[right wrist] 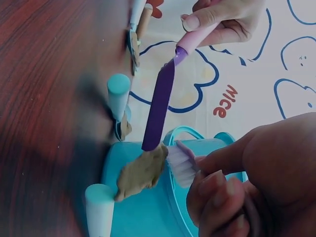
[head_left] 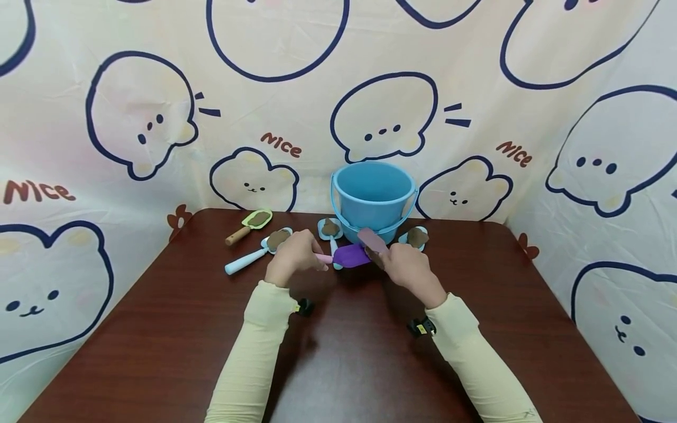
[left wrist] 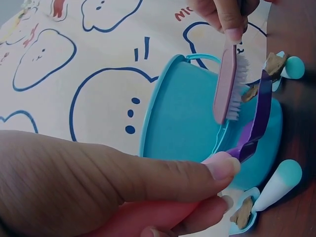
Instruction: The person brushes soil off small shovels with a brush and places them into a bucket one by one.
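Just before the bucket, the left hand [head_left: 297,258] pinches, thumb against fingers, the smooth pink handle of a purple shovel [head_left: 351,256], whose thin blade has a slight sheen. The fingers of the right hand [head_left: 409,271] are curled tight round a pink brush [head_left: 372,239], a flat oblong back set with stiff white bristles [left wrist: 239,86]. Beside the bristles, at the blade's tip, is a rough, clay-like brown lump [right wrist: 140,174]; whether it sits on the blade or lies just past it is hard to say. Behind stands the round, flared bucket [head_left: 372,208] of light blue plastic, its base partly hidden by the brush. The shovel crosses a white-and-blue scoop [head_left: 333,242] that lies against the bucket's foot with brown matter in it. Further left lie another pale blue scoop [head_left: 245,262], close by the left hand, and a green-rimmed scoop [head_left: 239,235] with a wooden handle; on the right, a blue scoop [head_left: 404,238], partly covered by its brown load. Everything rests on a dark, wood-grained table [head_left: 338,358], backed by creased cloth [head_left: 307,117] printed with bears.
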A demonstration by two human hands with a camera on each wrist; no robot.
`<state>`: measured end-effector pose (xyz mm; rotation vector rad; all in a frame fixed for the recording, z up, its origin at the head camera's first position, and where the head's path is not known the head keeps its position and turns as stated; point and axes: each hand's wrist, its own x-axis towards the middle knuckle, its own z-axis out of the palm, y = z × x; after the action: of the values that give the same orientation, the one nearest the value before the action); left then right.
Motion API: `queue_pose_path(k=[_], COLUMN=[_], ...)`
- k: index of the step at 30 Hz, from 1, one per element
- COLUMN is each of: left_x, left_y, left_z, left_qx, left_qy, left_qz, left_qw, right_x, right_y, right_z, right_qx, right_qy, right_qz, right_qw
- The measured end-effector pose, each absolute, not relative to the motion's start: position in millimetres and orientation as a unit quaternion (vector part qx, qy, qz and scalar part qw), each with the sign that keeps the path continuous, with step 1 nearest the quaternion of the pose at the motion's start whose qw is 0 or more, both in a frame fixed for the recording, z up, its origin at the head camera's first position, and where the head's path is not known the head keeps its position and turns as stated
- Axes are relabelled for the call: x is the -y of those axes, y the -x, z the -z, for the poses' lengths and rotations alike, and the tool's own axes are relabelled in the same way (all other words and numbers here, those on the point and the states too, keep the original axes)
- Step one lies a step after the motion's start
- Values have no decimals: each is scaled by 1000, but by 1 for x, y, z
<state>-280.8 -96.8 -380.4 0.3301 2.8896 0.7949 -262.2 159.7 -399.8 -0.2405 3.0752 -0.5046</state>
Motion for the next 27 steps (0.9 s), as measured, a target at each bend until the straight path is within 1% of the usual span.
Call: queue_pose_path(k=[7, 13, 21, 27], left_x=[104, 109, 106, 101], left_y=[280, 280, 281, 280], left_z=[378, 375, 375, 378], left_qx=[-954, -957, -956, -955], left_qy=[-95, -93, -102, -115], left_qz=[-273, -267, -268, -267], left_qw=[80, 70, 64, 62], right_x=[-162, -162, -155, -143], right_y=[260, 260, 258, 255], right_z=[399, 398, 400, 404], right_qx=[-982, -982, -977, -969], right_qy=[82, 84, 98, 104], right_qz=[170, 167, 188, 223], right_qw=[-4, -4, -19, -8])
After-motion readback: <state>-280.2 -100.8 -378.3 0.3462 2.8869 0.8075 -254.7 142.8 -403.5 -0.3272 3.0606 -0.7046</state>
